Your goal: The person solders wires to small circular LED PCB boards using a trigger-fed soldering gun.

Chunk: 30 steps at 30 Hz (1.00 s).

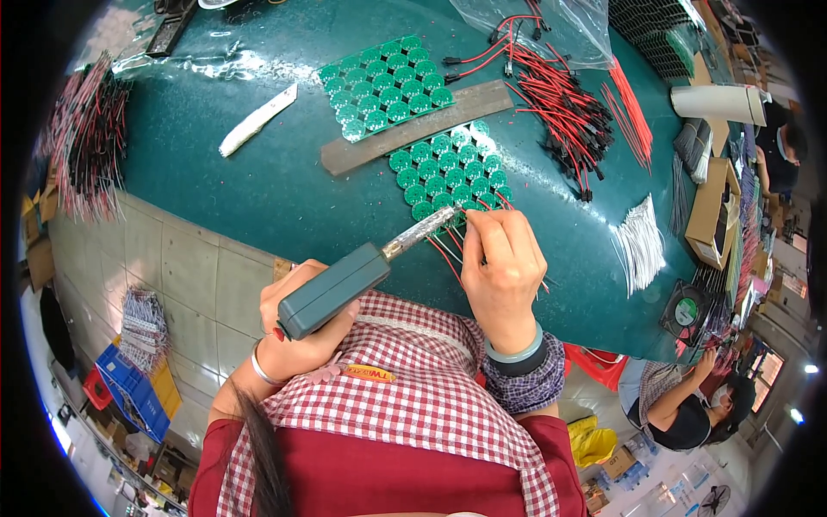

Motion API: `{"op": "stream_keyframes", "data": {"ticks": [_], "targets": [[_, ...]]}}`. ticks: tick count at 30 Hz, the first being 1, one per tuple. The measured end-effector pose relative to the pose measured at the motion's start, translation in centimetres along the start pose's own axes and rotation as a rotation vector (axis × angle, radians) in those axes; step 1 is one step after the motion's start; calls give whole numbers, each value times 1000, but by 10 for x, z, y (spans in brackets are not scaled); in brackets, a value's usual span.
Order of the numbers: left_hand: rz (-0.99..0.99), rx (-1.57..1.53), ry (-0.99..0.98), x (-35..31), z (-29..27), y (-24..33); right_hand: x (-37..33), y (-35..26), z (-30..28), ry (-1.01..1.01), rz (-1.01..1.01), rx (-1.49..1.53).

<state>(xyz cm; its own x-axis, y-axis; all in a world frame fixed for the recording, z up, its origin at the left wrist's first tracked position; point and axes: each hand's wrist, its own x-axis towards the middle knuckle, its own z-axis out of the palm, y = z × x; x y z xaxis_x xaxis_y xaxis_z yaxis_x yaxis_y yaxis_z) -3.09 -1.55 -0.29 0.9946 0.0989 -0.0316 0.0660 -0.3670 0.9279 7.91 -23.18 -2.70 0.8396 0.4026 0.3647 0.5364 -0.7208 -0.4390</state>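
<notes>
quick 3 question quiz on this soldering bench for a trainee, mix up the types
1. True or false: the left hand holds the soldering iron by its grey-green handle.
2. Which does the right hand pinch? A) a white knife B) thin red wires C) a paper cup
3. Fill in: the iron's tip meets the near panel of round green boards, which lies just in front of a flat ____ bar.

Key: 1 true; 2 B; 3 brown
</notes>
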Motion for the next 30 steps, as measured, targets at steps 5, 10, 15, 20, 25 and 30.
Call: {"op": "stream_keyframes", "data": {"ticks": [5,10,15,20,25,30], "targets": [[19,5,35,-4,-1,-2,0,0,0,-7,0,-3],[15,-4,38,-5,0,-2,0,1,0,-3,6,3],[-73,-68,44,-2,2,1,1,0,-2,5,16,-9],[-109,-73,45,-10,0,-6,2,0,-1,-23,14,-14],[-126,-60,45,-13,0,-10,9,12,-28,17,124,5],[-118,-63,32,-9,1,-8,21,83,-42,127,281,-313]]}}
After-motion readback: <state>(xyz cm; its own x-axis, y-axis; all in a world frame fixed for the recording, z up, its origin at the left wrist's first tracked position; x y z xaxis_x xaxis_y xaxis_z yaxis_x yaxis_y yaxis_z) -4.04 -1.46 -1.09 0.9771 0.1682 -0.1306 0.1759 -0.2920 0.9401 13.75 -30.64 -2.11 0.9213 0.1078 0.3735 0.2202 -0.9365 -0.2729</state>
